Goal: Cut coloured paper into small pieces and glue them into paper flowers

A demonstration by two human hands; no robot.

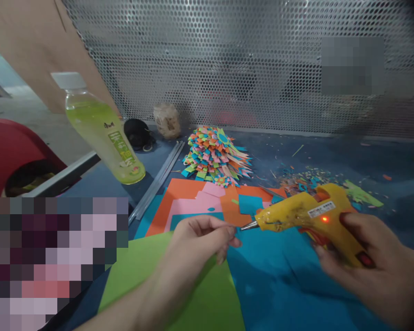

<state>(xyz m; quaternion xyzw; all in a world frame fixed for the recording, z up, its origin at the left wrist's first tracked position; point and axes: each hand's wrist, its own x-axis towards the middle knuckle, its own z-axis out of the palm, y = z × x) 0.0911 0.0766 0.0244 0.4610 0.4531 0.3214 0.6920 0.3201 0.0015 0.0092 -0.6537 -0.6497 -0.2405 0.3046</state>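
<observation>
A yellow glue gun (307,214) with a lit red light is in my right hand (376,257), its fingers wrapped round the handle. The metal nozzle points left, close to the fingertips of my left hand (207,236). That hand is pinched; whatever lies between its fingertips is too small to name. Beneath my hands lie a green sheet (165,285) and a blue sheet (272,280). Behind them are orange sheets (165,195) and pink pieces (186,208). Further back stands a cone-shaped pile of colourful folded paper strips (214,156).
A bottle of green drink (103,133) stands at the left, beside clear glue sticks (158,179). Behind are a black round object (137,133) and a jar (167,120). Paper scraps (307,179) lie back right, before a perforated metal panel (210,59).
</observation>
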